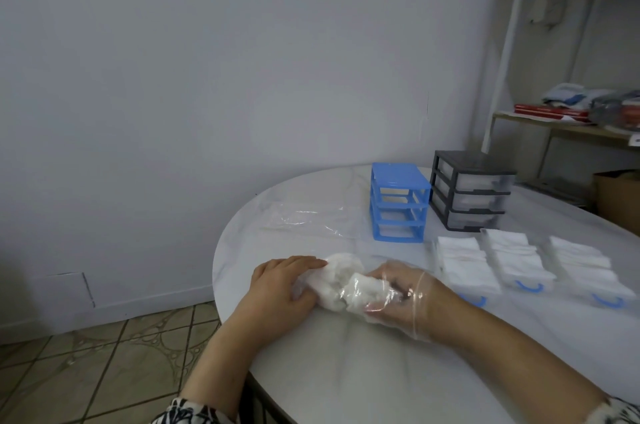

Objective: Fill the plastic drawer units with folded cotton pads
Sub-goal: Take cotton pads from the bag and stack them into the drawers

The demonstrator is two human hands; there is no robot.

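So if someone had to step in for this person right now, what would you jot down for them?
Left hand, bare, grips one end of a wad of cotton on the white table.
Right hand, in a clear plastic glove, grips the other end.
Blue drawer frame stands with all its slots empty; its three drawers, with blue handles, lie in a row to the right, each packed with folded pads.
Grey drawer unit stands behind them, drawers in; its contents are unclear.
An empty clear bag lies left of the blue frame.
Left: finish with the wad, then slide the three drawers back into the frame.
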